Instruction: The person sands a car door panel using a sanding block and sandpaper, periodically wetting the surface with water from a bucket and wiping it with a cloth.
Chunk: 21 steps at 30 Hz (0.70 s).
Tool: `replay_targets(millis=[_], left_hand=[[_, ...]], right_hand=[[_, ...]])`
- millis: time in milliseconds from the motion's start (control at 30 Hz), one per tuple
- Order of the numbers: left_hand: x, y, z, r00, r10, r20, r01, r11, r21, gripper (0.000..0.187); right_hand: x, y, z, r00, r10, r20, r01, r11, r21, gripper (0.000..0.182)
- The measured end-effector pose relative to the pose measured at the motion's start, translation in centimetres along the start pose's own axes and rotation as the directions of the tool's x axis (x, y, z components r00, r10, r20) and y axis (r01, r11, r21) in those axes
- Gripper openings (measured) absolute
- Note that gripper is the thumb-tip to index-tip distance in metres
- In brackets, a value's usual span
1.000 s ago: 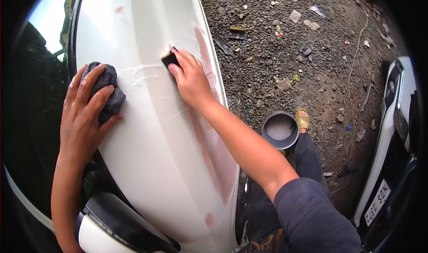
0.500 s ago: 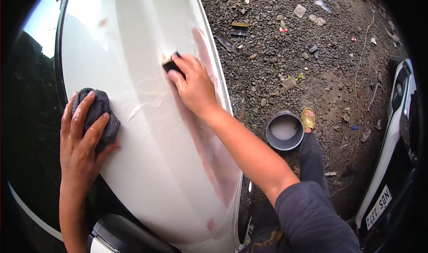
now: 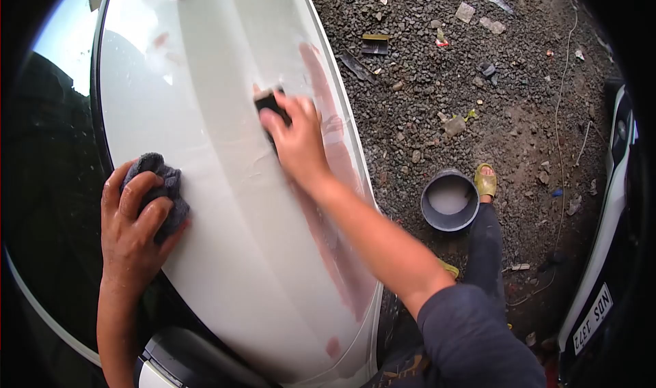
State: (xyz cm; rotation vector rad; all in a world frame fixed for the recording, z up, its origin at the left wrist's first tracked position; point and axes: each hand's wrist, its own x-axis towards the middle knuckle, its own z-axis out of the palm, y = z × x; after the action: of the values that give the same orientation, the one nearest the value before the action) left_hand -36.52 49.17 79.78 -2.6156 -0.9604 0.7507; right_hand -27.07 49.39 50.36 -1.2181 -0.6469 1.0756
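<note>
My left hand point(image 3: 133, 227) grips a bunched dark grey cloth point(image 3: 158, 186), which rests on the white car door point(image 3: 225, 251) near the window edge. The fingers are curled into it. My right hand point(image 3: 297, 139) holds a small black sanding block point(image 3: 272, 106) against the door's upper surface, thumb on the near side. The block's underside is hidden. Beside and below that hand runs a long reddish-brown patch point(image 3: 335, 265), and a shorter patch point(image 3: 316, 74) lies near the door's right edge. The paint around the block looks wet.
A dark bucket point(image 3: 450, 217) of cloudy liquid stands on the gravel point(image 3: 410, 80) beside my foot in a yellow-green slipper point(image 3: 485, 182). Dark window glass point(image 3: 48, 169) and a side mirror point(image 3: 184, 354) lie left. Another car point(image 3: 608, 251) stands right. Litter dots the ground.
My left fingers have curled tighter into the cloth. My right hand and the block have shifted slightly along the door. The whole view has moved a little.
</note>
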Motion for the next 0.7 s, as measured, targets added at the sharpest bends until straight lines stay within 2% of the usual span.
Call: replay_targets(millis=[67,167,267,333,367,467,567,600,633,700], left_hand=[[-0.2,-0.2,0.2,1.0,0.004,-0.003,-0.004,1.0,0.014,0.044],[-0.3,-0.1,0.3,1.0,0.008,-0.005,-0.007,1.0,0.017,0.058],[-0.1,0.0,0.0,1.0,-0.018,0.02,0.018,1.0,-0.006,0.073],[-0.2,0.0,0.1,1.0,-0.018,0.016,0.019,1.0,-0.012,0.075],[-0.2,0.0,0.1,1.0,-0.023,0.008,0.023,1.0,-0.017,0.076],[-0.2,0.0,0.2,0.999,-0.034,0.0,0.034,0.999,-0.026,0.075],[-0.2,-0.1,0.3,0.999,-0.042,0.011,0.042,0.999,-0.033,0.074],[-0.3,-0.1,0.3,0.999,-0.044,0.015,0.044,0.998,-0.037,0.072],[-0.2,0.0,0.3,0.999,-0.05,0.014,0.05,0.998,-0.039,0.071],[-0.2,0.2,0.1,0.998,-0.064,0.011,0.064,0.997,-0.05,0.069]], right_hand=[[-5.1,1.7,-1.0,1.0,-0.003,0.005,0.003,1.0,-0.007,0.039],[-7.0,2.3,-1.7,1.0,0.018,0.012,-0.018,1.0,0.01,0.041],[0.8,0.7,0.2,0.999,0.038,0.018,-0.039,0.999,0.03,0.047],[1.8,0.5,0.7,0.998,0.061,-0.023,-0.059,0.995,0.077,0.055],[1.0,0.7,0.2,0.997,0.078,0.014,-0.079,0.993,0.083,0.057],[-6.2,2.5,-1.7,0.991,0.113,0.074,-0.122,0.983,0.137,0.061],[-6.7,2.2,-2.4,0.99,0.123,0.075,-0.13,0.987,0.09,0.06],[-4.0,1.8,-1.6,0.984,0.155,0.085,-0.167,0.975,0.149,0.058],[-1.0,1.5,-0.7,0.994,0.089,0.058,-0.095,0.991,0.094,0.057],[3.0,0.7,0.3,0.994,0.088,0.061,-0.093,0.992,0.081,0.058]])
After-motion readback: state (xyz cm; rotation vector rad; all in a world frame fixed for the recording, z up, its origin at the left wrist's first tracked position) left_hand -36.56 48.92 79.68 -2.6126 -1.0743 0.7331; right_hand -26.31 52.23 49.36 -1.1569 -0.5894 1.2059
